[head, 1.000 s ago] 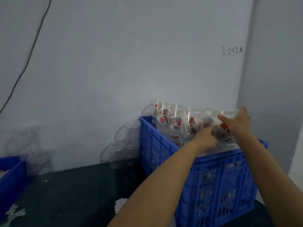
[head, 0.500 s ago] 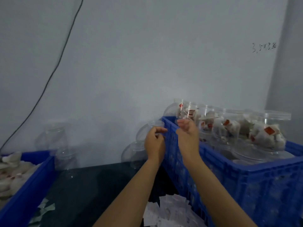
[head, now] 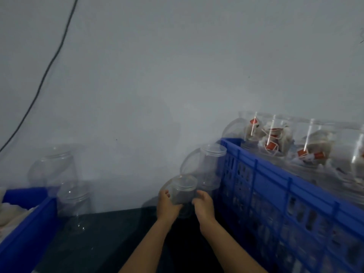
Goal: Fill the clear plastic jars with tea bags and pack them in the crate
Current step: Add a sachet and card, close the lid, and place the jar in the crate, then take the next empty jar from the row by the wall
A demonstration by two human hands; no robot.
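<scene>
**Empty jar gripped in both hands**

I see my left hand (head: pixel 167 206) and right hand (head: pixel 203 204) curled round an empty jar (head: pixel 182 191), low centre of the frame, just left of the crate (head: pixel 275 196). Filled jars (head: pixel 275 138) stand in the crate at right. More empty jars (head: pixel 211 166) sit behind on the tabletop (head: pixel 98 243).

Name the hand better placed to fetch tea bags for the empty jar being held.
Left. The left hand is on the side of the blue bin holding the tea bags; the right hand is beside the crate and can keep its grip on the empty jar.
</scene>
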